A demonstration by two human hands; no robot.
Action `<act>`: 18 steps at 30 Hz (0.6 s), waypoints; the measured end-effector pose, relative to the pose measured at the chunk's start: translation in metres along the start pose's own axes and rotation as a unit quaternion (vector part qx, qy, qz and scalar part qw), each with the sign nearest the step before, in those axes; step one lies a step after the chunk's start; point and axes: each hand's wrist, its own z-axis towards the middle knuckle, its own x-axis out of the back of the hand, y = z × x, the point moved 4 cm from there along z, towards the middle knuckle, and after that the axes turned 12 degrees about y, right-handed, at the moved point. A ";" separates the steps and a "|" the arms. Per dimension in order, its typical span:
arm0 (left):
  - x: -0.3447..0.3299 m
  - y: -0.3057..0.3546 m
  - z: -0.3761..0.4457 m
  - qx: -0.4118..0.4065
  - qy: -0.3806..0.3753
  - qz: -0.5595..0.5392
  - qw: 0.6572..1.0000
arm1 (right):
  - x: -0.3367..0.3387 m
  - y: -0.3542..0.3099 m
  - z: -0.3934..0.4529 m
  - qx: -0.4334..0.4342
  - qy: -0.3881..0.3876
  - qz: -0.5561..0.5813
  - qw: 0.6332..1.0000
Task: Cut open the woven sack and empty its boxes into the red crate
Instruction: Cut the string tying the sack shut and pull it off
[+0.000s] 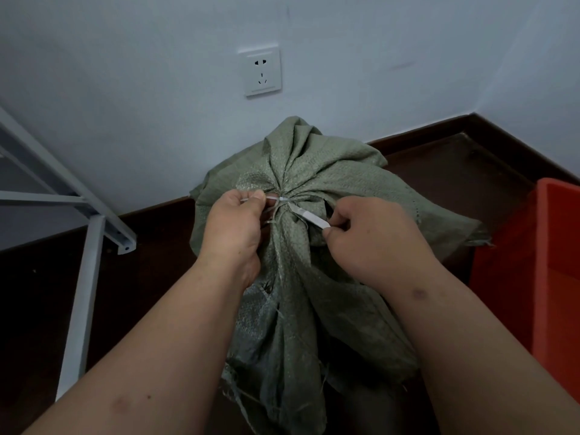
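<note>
A green woven sack [314, 171] stands on the dark floor against the wall, its mouth gathered and bound by a white tie [276, 200]. My left hand [233, 227] pinches the loose end of that tie at the gathered neck. My right hand [373, 233] grips a small silver blade [309, 216], whose tip touches the neck just right of the tie. The red crate [539, 246] sits on the floor at the right edge, partly out of frame. The boxes are hidden inside the sack.
A white metal frame leg [84, 293] stands at the left on the dark wooden floor [439, 171]. A wall socket [262, 72] is on the pale wall above the sack. A dark skirting board [423, 130] runs along the wall.
</note>
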 end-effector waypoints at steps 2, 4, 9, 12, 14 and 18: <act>0.000 0.000 0.001 -0.003 -0.003 0.001 1.000 | 0.001 -0.001 -0.001 0.009 0.009 -0.004 1.000; 0.000 0.002 0.001 -0.010 -0.003 0.002 1.000 | 0.002 -0.003 -0.002 0.020 0.021 -0.015 0.999; -0.001 0.004 -0.002 -0.034 -0.004 0.021 0.999 | 0.003 -0.007 -0.003 0.028 0.037 -0.022 0.999; -0.002 0.006 -0.006 -0.041 -0.006 0.036 0.998 | 0.002 -0.009 -0.004 0.025 0.043 -0.023 0.999; -0.003 0.005 -0.007 -0.060 0.000 0.057 0.997 | 0.002 -0.012 -0.004 0.029 0.059 -0.023 0.998; -0.004 0.001 -0.012 -0.068 0.020 0.067 0.995 | -0.002 -0.019 -0.009 0.050 0.073 -0.026 0.996</act>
